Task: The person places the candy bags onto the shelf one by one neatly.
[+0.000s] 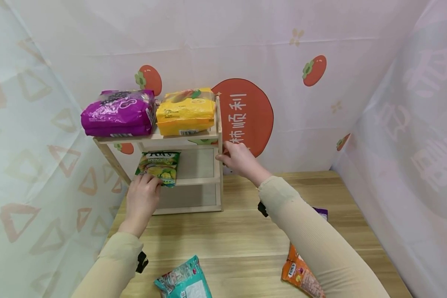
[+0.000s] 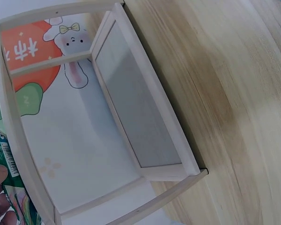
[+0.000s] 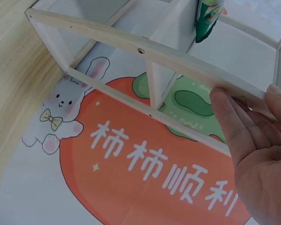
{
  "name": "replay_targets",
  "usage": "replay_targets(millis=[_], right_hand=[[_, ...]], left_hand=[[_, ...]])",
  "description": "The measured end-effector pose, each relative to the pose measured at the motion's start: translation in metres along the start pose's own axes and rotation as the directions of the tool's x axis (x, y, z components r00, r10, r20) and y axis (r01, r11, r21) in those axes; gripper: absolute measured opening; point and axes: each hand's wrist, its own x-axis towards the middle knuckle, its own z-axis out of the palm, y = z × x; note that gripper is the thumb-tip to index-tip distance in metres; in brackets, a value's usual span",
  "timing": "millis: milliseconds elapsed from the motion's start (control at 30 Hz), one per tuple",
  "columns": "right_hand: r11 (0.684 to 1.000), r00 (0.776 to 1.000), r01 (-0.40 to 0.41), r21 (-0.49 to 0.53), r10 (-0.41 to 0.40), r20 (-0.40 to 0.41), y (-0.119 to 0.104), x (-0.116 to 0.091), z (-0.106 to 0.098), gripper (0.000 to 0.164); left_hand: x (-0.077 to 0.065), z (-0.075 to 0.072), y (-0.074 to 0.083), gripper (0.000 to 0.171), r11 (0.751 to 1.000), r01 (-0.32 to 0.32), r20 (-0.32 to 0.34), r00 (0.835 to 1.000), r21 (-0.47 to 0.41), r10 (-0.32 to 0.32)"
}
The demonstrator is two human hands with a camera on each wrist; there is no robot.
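My left hand [image 1: 143, 198] pinches a green bag of Fox's Spring Tea candy [image 1: 163, 159] at its lower left. The bag is at the middle shelf of a small wooden rack [image 1: 220, 190], tilted a little. In the left wrist view, the thumb and fingertips hold the green bag [image 2: 10, 173] just outside the rack's front bar. My right hand [image 1: 242, 160] grips the rack's right front post below the top shelf. The right wrist view has its thumb and fingers on either side of the wooden post [image 3: 178, 64].
On the top shelf lie a purple bag [image 1: 115, 116] and a yellow bag [image 1: 188, 111]. A teal bag [image 1: 188, 281] and an orange bag [image 1: 301, 275] lie on the wooden table [image 1: 242, 240]. A purple packet [image 1: 322, 212] is partly hidden by the right sleeve. Printed cloth [image 1: 223, 37] hangs behind.
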Motion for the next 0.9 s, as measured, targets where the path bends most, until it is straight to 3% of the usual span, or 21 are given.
replay_targets(millis=[467,900], right_hand=[[1.0,1.0,0.002,0.002,-0.002,0.0,-0.0003,0.0002,0.0003,0.022],[1.0,1.0,-0.011,-0.002,0.011,0.007,-0.0019,-0.0008,-0.0006,0.022]], left_hand=[[0.0051,0.0063,-0.0029,0.008,0.999,-0.012,-0.012,1.0,0.047,0.013],[0.0101,0.0083,-0.0043,0.006,0.998,0.023,0.032,0.999,0.054,-0.025]])
